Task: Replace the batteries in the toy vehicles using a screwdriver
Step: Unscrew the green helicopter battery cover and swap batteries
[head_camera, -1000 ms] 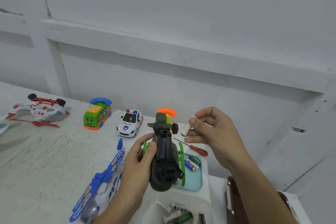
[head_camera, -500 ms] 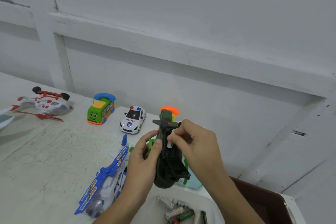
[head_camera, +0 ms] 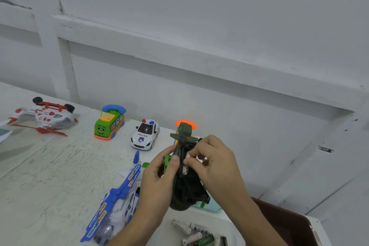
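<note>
A dark green toy helicopter point(head_camera: 184, 189) is held upside down above the table, its battery bay facing me. My left hand point(head_camera: 157, 181) grips its left side, thumb on the bay's edge. My right hand point(head_camera: 213, 166) pinches a white battery point(head_camera: 186, 169) and holds it in the open bay. The bay's lower part looks dark. No screwdriver is visible; my hands hide the spot where it lay.
A blue and white toy plane point(head_camera: 117, 203) lies left of my left hand. A police car point(head_camera: 144, 135), a green bus point(head_camera: 109, 123) and a red and white helicopter point(head_camera: 46, 116) stand along the wall. Several loose batteries point(head_camera: 196, 233) lie in a white tray. A dark brown box point(head_camera: 285, 223) sits right.
My right hand brought the white battery from the upper right down into the helicopter's bay. The camera view shifted, and the screwdriver and teal tray went behind my hands.
</note>
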### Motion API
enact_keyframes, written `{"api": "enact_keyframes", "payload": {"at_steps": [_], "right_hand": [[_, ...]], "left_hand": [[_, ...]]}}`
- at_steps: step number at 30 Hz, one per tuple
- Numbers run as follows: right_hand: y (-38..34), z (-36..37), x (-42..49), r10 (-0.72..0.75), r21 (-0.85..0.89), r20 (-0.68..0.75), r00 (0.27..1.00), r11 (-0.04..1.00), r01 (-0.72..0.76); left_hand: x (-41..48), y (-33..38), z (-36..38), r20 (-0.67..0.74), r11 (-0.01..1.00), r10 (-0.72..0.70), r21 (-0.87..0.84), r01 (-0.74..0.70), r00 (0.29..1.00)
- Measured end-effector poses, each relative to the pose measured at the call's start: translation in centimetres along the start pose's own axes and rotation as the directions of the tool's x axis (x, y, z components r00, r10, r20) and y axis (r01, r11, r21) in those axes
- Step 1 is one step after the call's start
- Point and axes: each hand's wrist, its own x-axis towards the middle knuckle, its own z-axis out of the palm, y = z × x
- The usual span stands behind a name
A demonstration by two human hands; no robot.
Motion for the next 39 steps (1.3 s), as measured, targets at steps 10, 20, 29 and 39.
{"api": "enact_keyframes", "payload": {"at_steps": [10, 20, 29, 39], "right_hand": [[1.1, -0.2, -0.3, 0.072, -0.029, -0.093, 0.993, 0.997, -0.075], [0.4, -1.0, 0.3, 0.459, 0.409, 0.088, 0.884, 0.792, -0.453], [1.3, -0.8, 1.2, 0.493, 0.436, 0.107, 0.863, 0.757, -0.487], [1.9, -0.9, 1.6, 0.478, 0.408, 0.172, 0.861, 0.761, -0.504]], "left_hand": [[0.2, -0.6, 0.7, 0.014, 1.000, 0.014, 0.024, -0.015, 1.000], [0.3, -0.4, 1.0, 0.010, 0.999, 0.033, 0.034, -0.034, 0.999], [0.6, -0.9, 1.2, 0.031, 0.995, 0.070, 0.068, -0.072, 0.997], [0.5, -1.3, 1.2, 0.018, 0.991, 0.080, 0.102, -0.081, 0.997]]}}
